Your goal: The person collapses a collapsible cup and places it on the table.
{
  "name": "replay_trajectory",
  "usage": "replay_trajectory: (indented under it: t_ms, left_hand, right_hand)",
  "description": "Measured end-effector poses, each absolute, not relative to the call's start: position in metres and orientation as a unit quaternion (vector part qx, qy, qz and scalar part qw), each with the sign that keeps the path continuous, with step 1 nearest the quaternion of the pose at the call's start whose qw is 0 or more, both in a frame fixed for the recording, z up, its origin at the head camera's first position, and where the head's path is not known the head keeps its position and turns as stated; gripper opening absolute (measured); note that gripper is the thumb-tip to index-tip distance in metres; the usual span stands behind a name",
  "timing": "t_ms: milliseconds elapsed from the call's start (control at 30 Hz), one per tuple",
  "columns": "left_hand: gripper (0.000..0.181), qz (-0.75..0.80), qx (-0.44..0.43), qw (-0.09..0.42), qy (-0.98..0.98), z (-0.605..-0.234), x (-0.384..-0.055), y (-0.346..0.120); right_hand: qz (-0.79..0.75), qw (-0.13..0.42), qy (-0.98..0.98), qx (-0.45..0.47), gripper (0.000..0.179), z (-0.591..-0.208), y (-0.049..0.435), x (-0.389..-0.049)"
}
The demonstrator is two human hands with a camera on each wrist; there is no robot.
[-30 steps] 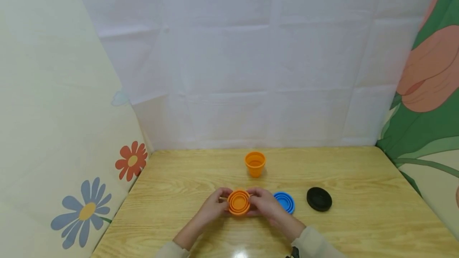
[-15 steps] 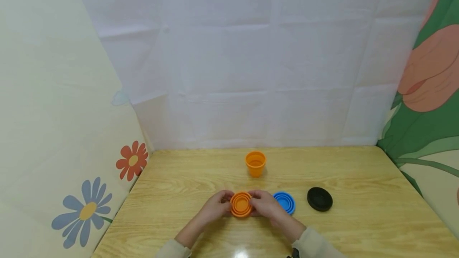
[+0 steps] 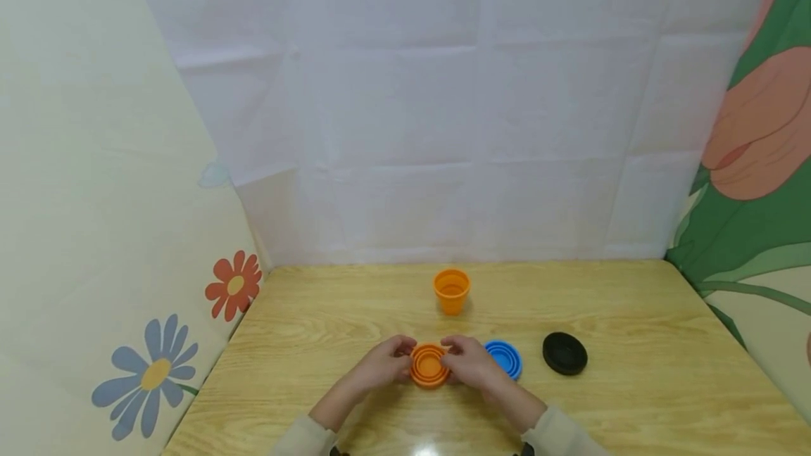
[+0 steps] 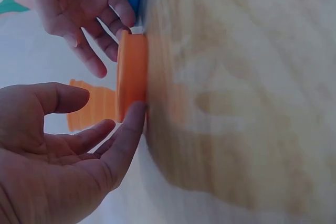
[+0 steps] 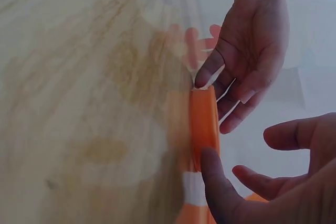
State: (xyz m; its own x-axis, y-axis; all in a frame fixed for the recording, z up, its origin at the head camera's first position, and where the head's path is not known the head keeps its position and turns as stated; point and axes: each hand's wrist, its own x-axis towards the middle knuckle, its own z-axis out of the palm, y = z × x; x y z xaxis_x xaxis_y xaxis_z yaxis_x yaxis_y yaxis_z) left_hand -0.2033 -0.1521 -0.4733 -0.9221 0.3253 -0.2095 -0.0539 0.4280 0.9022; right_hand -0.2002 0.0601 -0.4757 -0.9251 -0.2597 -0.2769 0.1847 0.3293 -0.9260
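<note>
An orange collapsible cup (image 3: pixel 429 366), pressed down into flat rings, lies on the table between both hands. From its left side my left hand (image 3: pixel 384 364) reaches in with loosely bent fingers; in the left wrist view a fingertip (image 4: pixel 137 113) touches the side of the cup (image 4: pixel 134 72). My right hand (image 3: pixel 470 364) is on the opposite side, thumb and fingers spread apart. One of its fingertips (image 5: pixel 209 156) rests against the wall of the cup (image 5: pixel 203 114) in the right wrist view. Neither hand grips it.
Behind stands a second orange cup (image 3: pixel 452 290), pulled up to full height. A flattened blue cup (image 3: pixel 505 356) lies beside the right hand, partly covered by it. Further right is a flat black round piece (image 3: pixel 564 353). A white cloth (image 3: pixel 469 125) hangs behind the wooden table (image 3: pixel 304 315).
The orange flattened cup has come down onto the table, slightly right and nearer me. Both hands have loosened, their thumbs and fingers now off its rim. The other pieces stay put.
</note>
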Motion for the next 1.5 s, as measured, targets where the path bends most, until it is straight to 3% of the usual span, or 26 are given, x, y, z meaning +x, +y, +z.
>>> replay_trajectory:
  t_ms: [400, 800, 1033, 1300, 1500]
  left_hand:
    - [0.037, 0.417, 0.168, 0.042, 0.892, -0.456, -0.228, -0.148]
    - [0.042, 0.367, 0.243, -0.057, 0.896, -0.447, -0.261, -0.131]
    - [0.054, 0.295, 0.268, -0.066, 0.915, -0.453, -0.284, -0.123]
    - [0.063, 0.237, 0.303, -0.057, 0.921, -0.463, -0.303, -0.118]
    - [0.065, 0.217, 0.316, -0.028, 0.923, -0.464, -0.308, -0.11]
  right_hand:
    - [-0.521, 0.104, 0.843, -0.087, 0.04, -0.458, 0.084, -0.214]
    - [-0.455, -0.04, 0.872, -0.174, 0.04, -0.445, 0.105, -0.248]
    - [-0.366, -0.073, 0.896, -0.239, 0.051, -0.445, 0.112, -0.269]
    - [-0.275, -0.028, 0.921, -0.275, 0.063, -0.456, 0.115, -0.288]
    - [-0.251, -0.017, 0.919, -0.305, 0.059, -0.464, 0.116, -0.297]
